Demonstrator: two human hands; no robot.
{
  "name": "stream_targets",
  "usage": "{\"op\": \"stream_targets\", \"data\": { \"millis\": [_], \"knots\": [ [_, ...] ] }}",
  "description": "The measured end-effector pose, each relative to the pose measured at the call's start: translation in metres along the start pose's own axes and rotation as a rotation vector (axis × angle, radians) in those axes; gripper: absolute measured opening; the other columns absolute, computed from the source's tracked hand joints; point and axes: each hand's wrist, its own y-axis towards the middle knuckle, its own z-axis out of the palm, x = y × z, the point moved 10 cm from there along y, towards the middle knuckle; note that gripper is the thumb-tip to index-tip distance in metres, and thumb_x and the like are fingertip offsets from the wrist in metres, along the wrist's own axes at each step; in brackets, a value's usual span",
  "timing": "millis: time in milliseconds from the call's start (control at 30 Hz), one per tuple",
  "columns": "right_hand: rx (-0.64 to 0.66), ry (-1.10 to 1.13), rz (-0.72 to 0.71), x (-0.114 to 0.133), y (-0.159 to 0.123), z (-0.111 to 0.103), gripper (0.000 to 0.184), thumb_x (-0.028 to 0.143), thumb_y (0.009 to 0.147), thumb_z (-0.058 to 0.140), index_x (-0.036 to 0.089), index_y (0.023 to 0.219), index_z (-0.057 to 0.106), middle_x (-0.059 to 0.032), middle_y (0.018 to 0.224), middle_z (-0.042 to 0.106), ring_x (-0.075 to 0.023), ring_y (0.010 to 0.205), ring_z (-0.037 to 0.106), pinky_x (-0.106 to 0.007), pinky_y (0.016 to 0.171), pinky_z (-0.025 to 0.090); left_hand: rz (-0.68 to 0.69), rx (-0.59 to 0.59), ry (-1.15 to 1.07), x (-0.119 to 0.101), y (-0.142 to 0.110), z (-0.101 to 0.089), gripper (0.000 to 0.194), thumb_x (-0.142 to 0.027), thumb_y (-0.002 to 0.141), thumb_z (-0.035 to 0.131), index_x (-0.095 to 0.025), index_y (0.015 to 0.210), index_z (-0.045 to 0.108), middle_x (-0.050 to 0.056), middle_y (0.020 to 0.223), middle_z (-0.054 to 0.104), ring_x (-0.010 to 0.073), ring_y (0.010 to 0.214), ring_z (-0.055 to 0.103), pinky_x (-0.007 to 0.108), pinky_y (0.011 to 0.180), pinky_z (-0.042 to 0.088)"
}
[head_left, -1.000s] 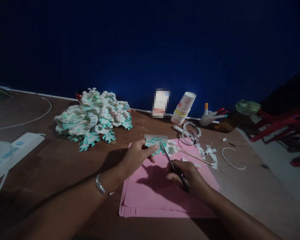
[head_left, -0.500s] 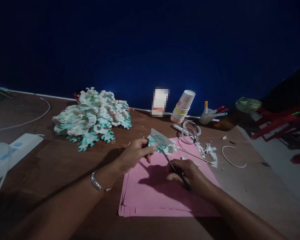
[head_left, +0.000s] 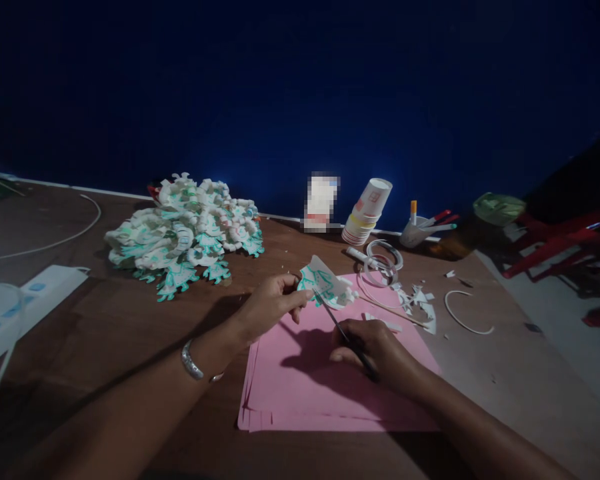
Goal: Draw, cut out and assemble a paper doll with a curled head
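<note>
Between its thumb and fingers my left hand [head_left: 275,303] pinches a piece of white paper [head_left: 325,281] with green drawn lines. A silver bangle [head_left: 192,361] circles that wrist. My right hand [head_left: 373,347] is closed round the dark handles of a pair of scissors [head_left: 341,328]. The scissor tips reach the paper's lower edge beside my left fingertips; whether the blades are parted is too small to tell. Beneath both hands lies a stack of pink paper [head_left: 310,393]. To the left stands a heap of paper cut-outs [head_left: 185,237] with similar green drawings.
At the back are stacked paper cups [head_left: 367,210], a pen cup [head_left: 414,233] and a blurred-out upright object [head_left: 321,202]. Tape rolls [head_left: 380,267] and paper scraps [head_left: 420,303] lie right of the pink stack. A white power strip [head_left: 27,310] sits at the left.
The paper has turned in my left hand, its top corner shifting right. The scissors have tilted slightly at its edge. Both hands stay nearly in place.
</note>
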Motion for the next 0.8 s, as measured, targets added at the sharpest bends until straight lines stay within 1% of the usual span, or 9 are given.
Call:
{"op": "stream_targets", "data": {
  "millis": [100, 267, 433, 567, 667, 800],
  "knots": [
    [-0.006, -0.026, -0.011, 0.001, 0.0, 0.0, 0.054, 0.067, 0.084, 0.061, 0.013, 0.076, 0.063, 0.0025, 0.059, 0.051, -0.01, 0.055, 0.038, -0.022, 0.051, 0.029, 0.009, -0.005, 0.019, -0.001, 0.0, -0.001, 0.021, -0.035, 0.08, 0.069, -0.018, 0.068, 0.063, -0.002, 0.053, 0.056, 0.0106, 0.051, 0.051, 0.023, 0.055, 0.044],
    [-0.004, 0.001, -0.018, 0.005, -0.001, -0.002, 0.053, 0.065, 0.085, 0.062, 0.013, 0.076, 0.063, 0.0038, 0.058, 0.047, -0.0093, 0.055, 0.036, -0.021, 0.05, 0.028, 0.009, 0.004, 0.021, -0.001, 0.0, 0.0, 0.023, -0.035, 0.08, 0.069, -0.017, 0.068, 0.062, -0.002, 0.054, 0.057, 0.0104, 0.051, 0.052, 0.023, 0.055, 0.043],
    [-0.022, 0.014, -0.018, 0.005, -0.001, -0.003, 0.052, 0.064, 0.085, 0.063, 0.013, 0.076, 0.063, 0.0029, 0.059, 0.049, -0.0095, 0.056, 0.038, -0.021, 0.051, 0.029, -0.014, 0.011, -0.07, 0.002, 0.0, 0.003, 0.023, -0.034, 0.079, 0.069, -0.016, 0.067, 0.06, -0.002, 0.054, 0.056, 0.0093, 0.05, 0.052, 0.022, 0.053, 0.044],
    [-0.001, 0.11, 0.013, 0.002, 0.002, 0.0, 0.05, 0.063, 0.084, 0.065, 0.013, 0.08, 0.064, 0.0036, 0.057, 0.05, -0.0089, 0.053, 0.039, -0.02, 0.05, 0.03, -0.067, 0.035, -0.094, 0.011, 0.0, 0.007, 0.027, -0.038, 0.078, 0.072, -0.015, 0.071, 0.062, -0.002, 0.058, 0.059, 0.0089, 0.051, 0.055, 0.021, 0.054, 0.046],
    [0.01, 0.173, 0.038, 0.0, 0.003, 0.002, 0.049, 0.062, 0.083, 0.067, 0.014, 0.08, 0.063, 0.0038, 0.058, 0.05, -0.0089, 0.052, 0.04, -0.02, 0.05, 0.031, -0.105, 0.089, -0.14, 0.02, 0.0, 0.015, 0.025, -0.037, 0.078, 0.072, -0.014, 0.072, 0.063, 0.0, 0.065, 0.062, 0.0087, 0.052, 0.058, 0.021, 0.053, 0.046],
    [0.003, 0.232, 0.054, -0.003, 0.002, 0.002, 0.048, 0.061, 0.083, 0.068, 0.014, 0.086, 0.063, 0.0027, 0.063, 0.052, -0.0096, 0.055, 0.043, -0.021, 0.052, 0.033, -0.167, 0.138, -0.177, 0.034, -0.001, 0.024, 0.022, -0.035, 0.08, 0.07, -0.014, 0.076, 0.065, 0.002, 0.069, 0.064, 0.0089, 0.051, 0.058, 0.02, 0.047, 0.042]
  ]
}}
